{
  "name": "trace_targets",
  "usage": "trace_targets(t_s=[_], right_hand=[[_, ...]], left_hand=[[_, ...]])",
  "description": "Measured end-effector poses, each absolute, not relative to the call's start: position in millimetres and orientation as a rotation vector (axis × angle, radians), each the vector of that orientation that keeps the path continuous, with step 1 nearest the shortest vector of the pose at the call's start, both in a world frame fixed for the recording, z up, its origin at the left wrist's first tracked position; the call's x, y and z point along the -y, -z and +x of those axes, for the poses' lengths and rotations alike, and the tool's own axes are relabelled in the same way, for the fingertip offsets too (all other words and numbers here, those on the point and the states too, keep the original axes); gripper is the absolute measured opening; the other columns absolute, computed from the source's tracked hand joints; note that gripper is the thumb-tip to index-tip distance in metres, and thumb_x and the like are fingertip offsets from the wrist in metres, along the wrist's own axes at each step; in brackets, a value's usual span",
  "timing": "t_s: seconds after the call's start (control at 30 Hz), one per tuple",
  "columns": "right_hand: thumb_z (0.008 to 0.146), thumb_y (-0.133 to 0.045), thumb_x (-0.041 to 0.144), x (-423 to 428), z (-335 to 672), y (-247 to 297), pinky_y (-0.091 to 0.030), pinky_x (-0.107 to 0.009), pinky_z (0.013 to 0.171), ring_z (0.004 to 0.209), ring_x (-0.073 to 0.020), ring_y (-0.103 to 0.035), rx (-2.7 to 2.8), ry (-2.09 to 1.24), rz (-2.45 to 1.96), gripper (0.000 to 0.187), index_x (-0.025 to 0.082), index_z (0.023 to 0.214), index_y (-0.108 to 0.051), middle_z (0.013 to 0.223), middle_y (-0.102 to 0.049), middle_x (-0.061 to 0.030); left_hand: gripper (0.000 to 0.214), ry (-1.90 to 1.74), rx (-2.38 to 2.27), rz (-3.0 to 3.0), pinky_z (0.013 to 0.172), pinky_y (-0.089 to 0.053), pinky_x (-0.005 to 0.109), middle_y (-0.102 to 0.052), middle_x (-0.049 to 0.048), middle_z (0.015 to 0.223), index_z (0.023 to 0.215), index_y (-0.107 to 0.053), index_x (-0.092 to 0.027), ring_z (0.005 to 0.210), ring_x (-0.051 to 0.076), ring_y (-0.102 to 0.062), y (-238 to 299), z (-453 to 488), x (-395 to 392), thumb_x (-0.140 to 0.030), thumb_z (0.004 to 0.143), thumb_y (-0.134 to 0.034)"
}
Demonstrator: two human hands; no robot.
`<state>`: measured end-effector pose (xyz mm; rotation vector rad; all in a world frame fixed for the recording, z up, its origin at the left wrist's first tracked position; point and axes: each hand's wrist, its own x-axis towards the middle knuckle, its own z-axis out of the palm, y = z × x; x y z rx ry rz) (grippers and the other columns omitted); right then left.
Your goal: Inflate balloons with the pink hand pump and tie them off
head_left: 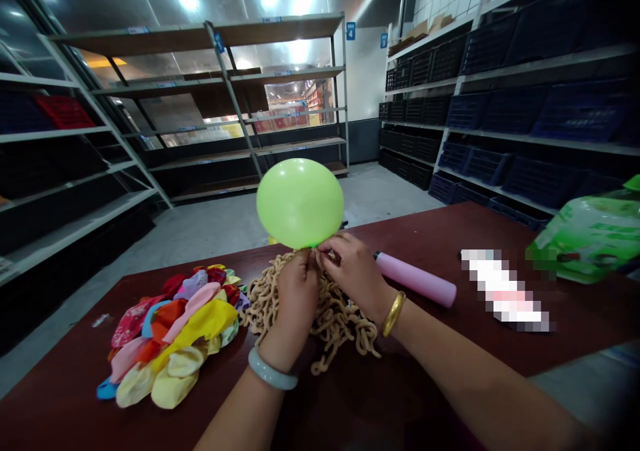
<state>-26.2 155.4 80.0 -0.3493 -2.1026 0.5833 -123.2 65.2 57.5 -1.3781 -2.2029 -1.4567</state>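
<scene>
An inflated green balloon (300,202) stands above the dark red table, its neck pointing down towards me. My left hand (299,283) is closed at the neck, with the fingertips pinching it. From the right, my right hand (353,264) pinches the same neck, thumb and forefinger together. The exact grip on the neck is partly hidden by the fingers. Beneath both hands lies a heap of tan rubber bands (345,327), or similar looped cords. Left of it is a pile of uninflated balloons (185,331) in several colours.
A pink cylinder (417,279), perhaps a hand pump, lies right of my hands on the table (400,397). Farther right are a blurred-out object (503,291) and a green plastic bag (595,234). Metal shelves (280,147) and dark crates (495,107) stand beyond.
</scene>
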Motion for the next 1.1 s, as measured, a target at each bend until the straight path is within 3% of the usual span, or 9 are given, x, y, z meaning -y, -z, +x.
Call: trace_targets(t_s=[0.43, 0.67, 0.93, 1.1], right_hand=[[0.076, -0.063, 0.015, -161, -29, -78, -0.042, -0.026, 0.067, 0.071, -0.0148, -0.054, 2.074, -0.706, -0.452, 0.009, 0.02, 0.074, -0.055, 0.076, -0.058, -0.0003], [0.088, -0.055, 0.016, -159, -25, -76, -0.044, -0.029, 0.076, 0.082, -0.017, -0.061, 2.12, -0.708, -0.267, 0.009, 0.02, 0.088, -0.064, 0.088, -0.068, -0.0035], [0.082, -0.064, 0.021, -166, -30, -70, -0.048, -0.026, 0.067, 0.072, -0.0147, -0.064, 1.943, -1.092, -0.242, 0.006, 0.02, 0.085, -0.069, 0.08, -0.07, -0.0008], [0.078, -0.067, 0.022, -166, -30, -75, -0.047, -0.026, 0.066, 0.072, -0.0153, -0.063, 1.944, -1.094, -0.31, 0.005, 0.018, 0.081, -0.069, 0.078, -0.069, -0.0019]], left_hand=[[0.022, 1.338, 2.158, -1.59, 0.064, -0.037, 0.027, -0.063, 0.0049, 0.077, 0.084, -0.06, -0.017, 0.07, 0.017, -0.055, -62, -127, -66, -0.027, 0.093, -0.042], [0.025, 1.35, 2.185, -1.461, 0.06, -0.035, 0.026, -0.06, 0.0019, 0.068, 0.081, -0.059, -0.018, 0.062, 0.015, -0.052, -68, -128, -60, -0.029, 0.094, -0.042], [0.022, 1.364, 2.173, -1.419, 0.063, -0.038, 0.027, -0.065, 0.0051, 0.078, 0.089, -0.063, -0.018, 0.07, 0.017, -0.058, -60, -130, -62, -0.027, 0.093, -0.044], [0.022, 1.241, 2.15, -1.425, 0.06, -0.034, 0.028, -0.064, 0.0062, 0.074, 0.084, -0.062, -0.017, 0.067, 0.018, -0.056, -62, -127, -62, -0.026, 0.093, -0.043]])
